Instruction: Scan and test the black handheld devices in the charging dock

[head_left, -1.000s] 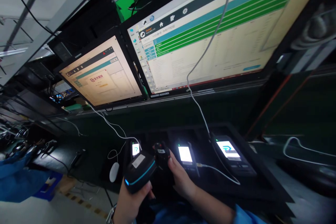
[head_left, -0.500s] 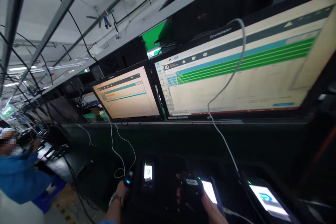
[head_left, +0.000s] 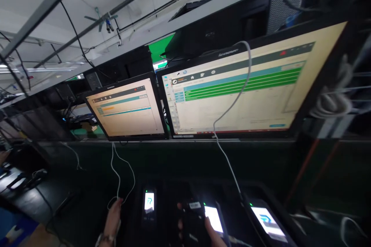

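My right hand is wrapped round a black handheld device with a small white label, at the bottom middle. My left hand is at the lower left, by a loop of thin white cable; its fingers look closed together, and what they hold is too small to make out. Between the hands lies a device with a lit screen. Just right of the held device is another lit device, partly covered by my right hand. Farther right sits a third lit device, with a white cable running to it.
Two monitors, a smaller one and a larger one, stand behind the dark bench. A white cable hangs across the larger one. Coiled cable hangs at the right. Part of a person's hand shows at the left edge.
The view has swung right. My left hand no longer shows the small dark object with a blue light and is now at the cable loop. My right hand still holds the black device.
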The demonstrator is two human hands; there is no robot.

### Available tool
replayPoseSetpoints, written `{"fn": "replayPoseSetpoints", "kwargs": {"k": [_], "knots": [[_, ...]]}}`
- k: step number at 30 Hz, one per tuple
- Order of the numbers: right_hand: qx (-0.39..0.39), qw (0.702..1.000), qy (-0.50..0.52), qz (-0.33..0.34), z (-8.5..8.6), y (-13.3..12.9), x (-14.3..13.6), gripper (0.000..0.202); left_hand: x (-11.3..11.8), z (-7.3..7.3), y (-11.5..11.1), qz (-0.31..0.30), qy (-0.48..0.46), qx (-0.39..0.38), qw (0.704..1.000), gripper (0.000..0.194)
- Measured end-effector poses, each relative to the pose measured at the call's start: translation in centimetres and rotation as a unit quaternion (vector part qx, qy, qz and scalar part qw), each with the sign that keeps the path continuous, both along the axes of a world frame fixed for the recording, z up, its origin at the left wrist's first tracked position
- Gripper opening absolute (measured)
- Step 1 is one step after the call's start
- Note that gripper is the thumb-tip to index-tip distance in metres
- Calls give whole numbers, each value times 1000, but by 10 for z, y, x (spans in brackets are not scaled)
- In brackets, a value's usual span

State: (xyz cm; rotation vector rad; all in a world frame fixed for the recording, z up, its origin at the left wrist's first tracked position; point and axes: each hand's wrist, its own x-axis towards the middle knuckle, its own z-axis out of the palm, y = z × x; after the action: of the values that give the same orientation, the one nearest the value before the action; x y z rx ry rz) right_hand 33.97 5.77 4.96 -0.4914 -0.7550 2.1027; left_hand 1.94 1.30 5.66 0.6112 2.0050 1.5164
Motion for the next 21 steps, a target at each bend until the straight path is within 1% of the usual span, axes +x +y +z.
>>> {"fn": "replayPoseSetpoints", "kwargs": {"k": [2, 3, 4, 5, 6, 7, 8, 9, 10, 11, 12, 13, 15, 16, 17, 18, 19, 21], "knots": [[-19, 1000, 12, -11, 3, -2, -3, 69, 0, 23, -2, -12, -97, 61, 993, 19], [-26, 999, 13, -18, 5, -3, -6, 64, 7, 34, -4, -30, -151, 102, 983, 26], [-28, 999, 11, -29, 7, -4, -9, 58, 18, 46, -7, -52, -189, 137, 971, 33], [-24, 999, 5, -40, 11, -6, -12, 54, 32, 55, -11, -64, -203, 162, 964, 38], [-10, 999, -3, -51, 15, -8, -16, 55, 48, 63, -13, -79, -202, 165, 962, 40], [16, 998, -15, -59, 19, -9, -21, 60, 66, 67, -16, -101, -196, 152, 963, 41], [52, 996, -30, -62, 25, -11, -26, 67, 84, 69, -18, -148, -197, 130, 960, 44], [91, 993, -50, -62, 30, -12, -31, 74, 100, 67, -19, -209, -205, 122, 948, 53], [127, 987, -79, -59, 37, -13, -36, 80, 115, 64, -19, -250, -210, 118, 938, 59], [156, 979, -114, -60, 43, -13, -40, 86, 128, 59, -18, -276, -213, 116, 930, 63], [175, 971, -153, -63, 50, -13, -43, 88, 138, 53, -17, -279, -216, 121, 928, 64], [188, 962, -185, -66, 57, -11, -45, 87, 146, 48, -16, -256, -217, 129, 933, 62], [202, 955, -208, -63, 69, -6, -45, 69, 155, 42, -13, -169, -229, 135, 949, 59], [201, 957, -203, -55, 73, -2, -43, 57, 157, 41, -12, -135, -251, 128, 950, 59], [192, 960, -197, -43, 77, 2, -41, 46, 158, 41, -12, -116, -280, 123, 945, 59], [178, 964, -197, -22, 79, 6, -40, 40, 157, 42, -12, -119, -312, 121, 935, 58], [160, 965, -206, 2, 80, 9, -38, 38, 156, 43, -12, -148, -342, 123, 920, 57], [131, 960, -237, 69, 79, 15, -36, 40, 154, 44, -14, -232, -377, 145, 885, 56]]}}
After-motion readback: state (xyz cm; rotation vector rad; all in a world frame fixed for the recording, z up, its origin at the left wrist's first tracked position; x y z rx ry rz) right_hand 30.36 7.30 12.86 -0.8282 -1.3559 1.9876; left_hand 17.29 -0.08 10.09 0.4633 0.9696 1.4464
